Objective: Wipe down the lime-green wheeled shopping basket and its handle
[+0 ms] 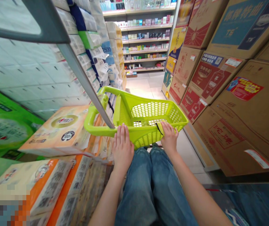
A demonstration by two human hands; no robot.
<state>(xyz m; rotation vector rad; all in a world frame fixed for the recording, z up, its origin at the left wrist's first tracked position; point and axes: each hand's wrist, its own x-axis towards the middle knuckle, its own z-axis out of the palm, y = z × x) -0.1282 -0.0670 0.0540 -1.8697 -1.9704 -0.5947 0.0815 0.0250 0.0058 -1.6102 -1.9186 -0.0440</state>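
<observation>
A lime-green plastic shopping basket (146, 133) with mesh walls stands just in front of my knees, its inside visible from above. A long grey metal pull handle (84, 83) rises from its left end toward the upper left. My left hand (123, 147) lies against the basket's near rim, fingers stretched out together beside the foot of the pull handle. Farther right, my right hand (169, 136) pinches a small yellow cloth (160, 128) with a black edge against the same rim. Part of the cloth is hidden under the fingers.
Tissue packs are stacked on the left, with an orange-and-white pack (59, 125) close to the basket. Cardboard cartons (242, 116) form a wall on the right. The tiled aisle floor (146, 80) leads to shelves (146, 40) of small boxes and bottles.
</observation>
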